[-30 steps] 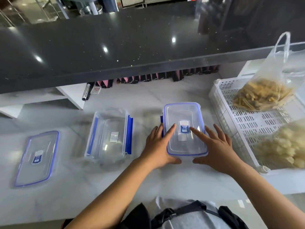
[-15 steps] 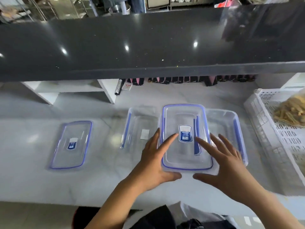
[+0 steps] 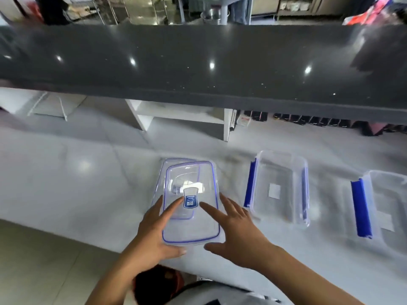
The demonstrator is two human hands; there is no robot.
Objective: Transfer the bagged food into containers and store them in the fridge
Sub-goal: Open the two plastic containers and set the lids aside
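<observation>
A clear lid with a blue seal and blue label [image 3: 193, 225] hangs tilted just over a second, matching lid [image 3: 176, 165] that lies flat on the white counter. My left hand [image 3: 154, 232] holds the upper lid at its near left corner, fingers on top and thumb at the front edge. At the lid's right edge is my right hand [image 3: 237, 234], fingers spread and straight, its index tip on the lid. Two lidless clear containers with blue clips stand to the right, one in the middle [image 3: 282, 156] and one at the frame edge [image 3: 387, 179]. No bagged food is in view.
The white marble counter [image 3: 77, 172] stretches left of the lids. A raised black countertop [image 3: 198, 62] overhangs the back. Under it stands a small white shelf [image 3: 180, 115], with a row of dark items to the right [image 3: 308, 119].
The lid came off the right container and travelled left past the middle container to above the other lid. The view swung left, so the basket with the bags is out of frame.
</observation>
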